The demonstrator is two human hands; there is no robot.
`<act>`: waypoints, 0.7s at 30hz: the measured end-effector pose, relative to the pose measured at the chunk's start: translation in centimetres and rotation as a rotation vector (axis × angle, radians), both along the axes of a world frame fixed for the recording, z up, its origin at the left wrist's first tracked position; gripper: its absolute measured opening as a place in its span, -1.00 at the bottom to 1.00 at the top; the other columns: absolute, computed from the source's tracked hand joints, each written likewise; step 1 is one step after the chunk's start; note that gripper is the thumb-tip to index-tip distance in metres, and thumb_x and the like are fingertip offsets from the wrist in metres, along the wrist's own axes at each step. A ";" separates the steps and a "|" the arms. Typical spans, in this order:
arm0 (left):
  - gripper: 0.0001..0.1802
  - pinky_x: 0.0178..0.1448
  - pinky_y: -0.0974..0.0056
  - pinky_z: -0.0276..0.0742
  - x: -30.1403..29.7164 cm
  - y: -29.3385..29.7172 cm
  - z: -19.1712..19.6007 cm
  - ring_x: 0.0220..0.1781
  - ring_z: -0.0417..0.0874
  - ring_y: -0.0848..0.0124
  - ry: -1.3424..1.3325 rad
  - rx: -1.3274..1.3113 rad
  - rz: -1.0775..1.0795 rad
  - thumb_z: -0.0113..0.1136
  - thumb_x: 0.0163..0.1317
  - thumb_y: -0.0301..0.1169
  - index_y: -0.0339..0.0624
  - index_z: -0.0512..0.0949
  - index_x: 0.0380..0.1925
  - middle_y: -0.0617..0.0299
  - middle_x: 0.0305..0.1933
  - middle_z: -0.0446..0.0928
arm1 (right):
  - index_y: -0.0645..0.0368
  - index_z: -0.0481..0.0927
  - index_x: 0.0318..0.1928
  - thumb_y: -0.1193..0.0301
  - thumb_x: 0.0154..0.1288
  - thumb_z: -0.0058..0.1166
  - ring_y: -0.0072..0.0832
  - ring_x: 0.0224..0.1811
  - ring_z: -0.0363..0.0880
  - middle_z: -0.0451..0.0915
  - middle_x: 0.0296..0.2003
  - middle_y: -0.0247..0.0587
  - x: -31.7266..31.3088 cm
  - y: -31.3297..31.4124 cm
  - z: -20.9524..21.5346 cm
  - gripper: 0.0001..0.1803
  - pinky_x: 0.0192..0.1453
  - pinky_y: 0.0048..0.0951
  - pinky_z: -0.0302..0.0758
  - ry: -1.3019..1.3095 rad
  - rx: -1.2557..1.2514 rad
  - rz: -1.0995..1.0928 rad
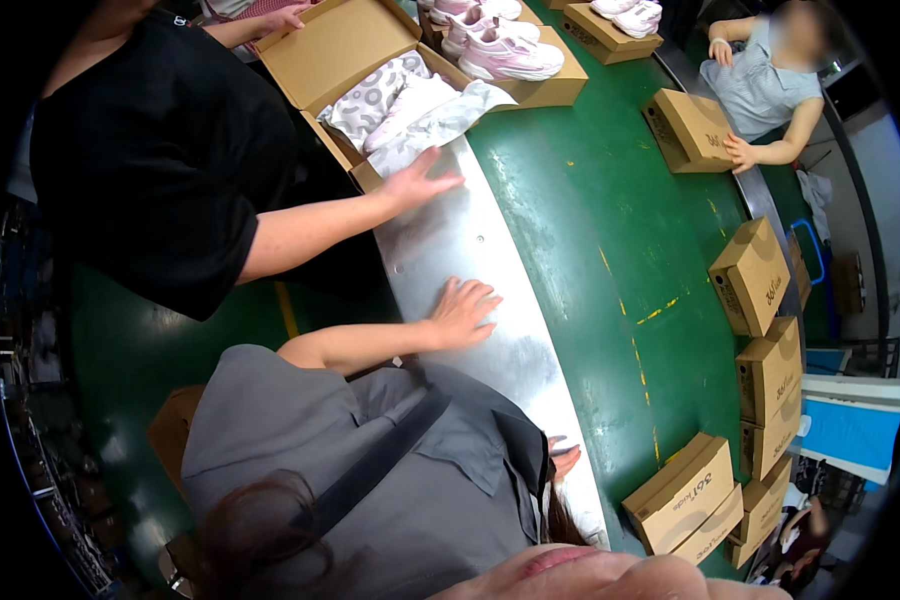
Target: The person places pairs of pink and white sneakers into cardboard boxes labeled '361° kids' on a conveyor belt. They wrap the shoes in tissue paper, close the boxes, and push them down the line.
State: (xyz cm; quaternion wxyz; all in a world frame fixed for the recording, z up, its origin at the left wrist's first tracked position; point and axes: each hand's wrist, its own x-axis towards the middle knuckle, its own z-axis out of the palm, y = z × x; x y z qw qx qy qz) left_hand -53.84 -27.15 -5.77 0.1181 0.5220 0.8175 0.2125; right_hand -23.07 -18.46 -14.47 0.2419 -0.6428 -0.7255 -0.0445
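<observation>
My left hand (pixel 464 313) rests on the bare metal edge (pixel 480 240) of the work line. Its fingers are apart and slightly bent, with nothing in them. Farther down the same edge, my right hand (pixel 565 460) shows only in part beyond my grey shirt. Its visible fingers lie stretched out on the metal, and nothing shows in them. Nearest to my left hand is the hand (pixel 420 186) of a co-worker in black, held over the edge. Beside that hand lies an open shoebox (pixel 355 45) with patterned paper and a pale shoe (pixel 410 108).
A green belt (pixel 570 230) runs past the metal edge. Pink-and-white sneakers (pixel 510 55) sit on boxes at the far end. Across the belt, several closed brown shoeboxes (pixel 755 275) line the side, and another person (pixel 770 90) touches a shoebox (pixel 687 132).
</observation>
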 end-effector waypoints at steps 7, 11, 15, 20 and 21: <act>-0.60 0.02 0.18 0.35 -13.5 10.2 2.8 -0.06 0.43 0.09 -0.325 0.661 0.349 0.04 0.08 -0.39 -0.36 0.34 -0.08 -0.08 -0.08 0.38 | 0.05 0.43 -0.06 0.04 0.20 -0.22 -0.25 0.03 0.36 0.38 0.01 -0.19 -6.9 1.6 -0.4 -0.56 0.01 -0.15 0.24 -0.074 0.041 0.028; -0.57 0.12 0.14 0.27 -21.3 14.2 2.9 0.02 0.35 -0.03 -0.039 0.817 0.448 0.01 0.05 -0.42 -0.51 0.30 -0.10 -0.22 -0.04 0.32 | 0.05 0.43 -0.06 0.05 0.20 -0.22 -0.25 0.02 0.37 0.39 0.00 -0.19 -6.8 1.7 -0.6 -0.57 0.00 -0.16 0.25 -0.143 0.048 -0.007; -0.48 0.22 0.11 0.12 -28.5 15.4 4.9 0.12 0.23 -0.06 0.006 0.893 0.624 0.01 0.04 -0.42 -0.54 0.20 -0.03 -0.25 0.04 0.22 | 0.05 0.44 -0.07 0.06 0.20 -0.22 -0.25 0.01 0.38 0.40 -0.01 -0.19 -7.6 1.5 1.2 -0.57 -0.01 -0.17 0.26 -0.182 0.051 -0.041; -0.65 0.03 0.18 0.29 -40.9 15.2 9.1 -0.11 0.41 0.07 0.143 1.080 0.947 -0.07 0.13 -0.31 -0.43 0.39 -0.23 -0.12 -0.17 0.40 | 0.06 0.44 -0.08 0.07 0.20 -0.22 -0.24 -0.01 0.39 0.41 -0.02 -0.19 -7.0 1.6 0.3 -0.58 -0.02 -0.18 0.27 -0.204 0.099 -0.032; -0.60 -0.10 0.17 0.37 -43.1 14.4 10.4 -0.22 0.47 0.09 -0.018 0.991 1.007 -0.11 0.12 -0.26 -0.42 0.41 -0.22 -0.15 -0.19 0.43 | 0.06 0.44 -0.08 0.08 0.20 -0.22 -0.24 -0.01 0.39 0.41 -0.03 -0.19 -7.1 1.6 0.4 -0.58 -0.03 -0.18 0.27 -0.197 0.115 -0.024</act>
